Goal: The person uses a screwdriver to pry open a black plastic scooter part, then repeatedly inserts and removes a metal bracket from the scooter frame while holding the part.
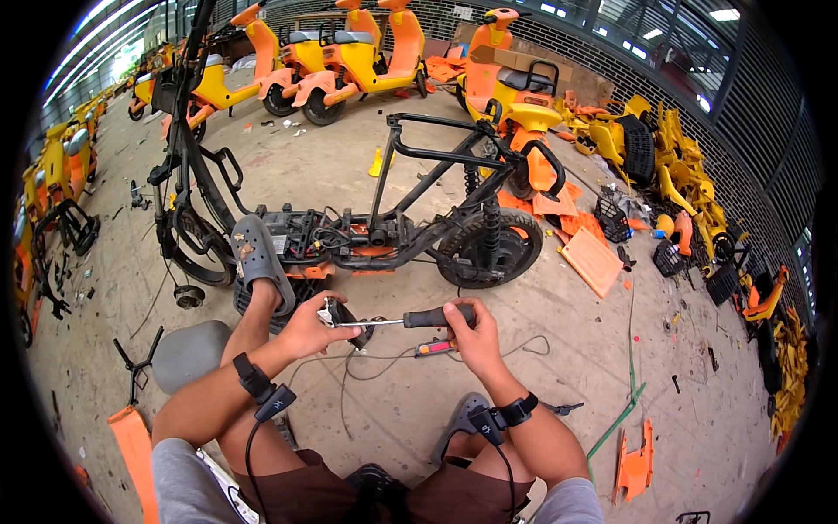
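Observation:
My right hand point(477, 339) is wrapped around the black handle of a screwdriver point(428, 319). Its metal shaft points left and reaches the fingers of my left hand point(307, 334). Those fingers pinch a small black part point(340, 313) with a pale metallic piece on it; its exact kind is unclear. Just below the screwdriver handle shows a small red and grey device point(435, 348); whether it touches my right hand cannot be made out. Beyond both hands stands a stripped black scooter frame point(384, 236), and my left foot in a grey clog point(257, 253) rests against it.
A thin cable point(349, 393) trails over the concrete floor. Left of me lie a grey seat point(192, 356) and an orange panel point(133, 450). On the right are a green strap point(618, 419), an orange piece point(635, 463) and heaped yellow panels point(676, 166). Assembled scooters point(367, 65) stand behind.

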`<state>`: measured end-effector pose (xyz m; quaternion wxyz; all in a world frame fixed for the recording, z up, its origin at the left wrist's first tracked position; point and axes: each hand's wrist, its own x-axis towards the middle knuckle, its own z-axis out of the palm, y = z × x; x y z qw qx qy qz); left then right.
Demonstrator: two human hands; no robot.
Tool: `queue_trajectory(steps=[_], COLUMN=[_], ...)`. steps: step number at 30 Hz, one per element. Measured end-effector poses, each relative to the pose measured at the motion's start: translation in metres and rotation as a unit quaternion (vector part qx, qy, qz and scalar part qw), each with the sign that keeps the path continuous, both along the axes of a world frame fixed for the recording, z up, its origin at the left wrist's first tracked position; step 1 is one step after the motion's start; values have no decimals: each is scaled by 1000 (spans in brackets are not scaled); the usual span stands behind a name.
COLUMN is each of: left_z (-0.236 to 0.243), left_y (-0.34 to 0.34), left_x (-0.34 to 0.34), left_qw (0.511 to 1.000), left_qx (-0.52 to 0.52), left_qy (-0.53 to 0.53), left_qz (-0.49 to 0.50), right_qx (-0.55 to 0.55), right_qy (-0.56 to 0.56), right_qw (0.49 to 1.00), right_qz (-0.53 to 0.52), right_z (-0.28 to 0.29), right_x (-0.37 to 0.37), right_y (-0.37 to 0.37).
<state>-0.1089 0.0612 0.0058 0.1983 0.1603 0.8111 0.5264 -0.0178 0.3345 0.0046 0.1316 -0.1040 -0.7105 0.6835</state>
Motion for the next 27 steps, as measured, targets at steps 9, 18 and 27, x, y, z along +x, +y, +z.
queue_trajectory(steps=[9,18,27], left_z=[3,2,1], left_y=[2,2,3], left_x=[0,-1,-2], left_qw=[1000,998,998], left_qx=[-6,35,34], left_qy=[-27,-27,-38], left_qz=[14,34,42], right_qx=[0,-15,-48], right_qy=[-3,-6,-29], right_qw=[1000,1000,998], right_qz=[5,15,7], right_z=[2,0,6], right_x=[1,-1,0], right_y=[1,0,2])
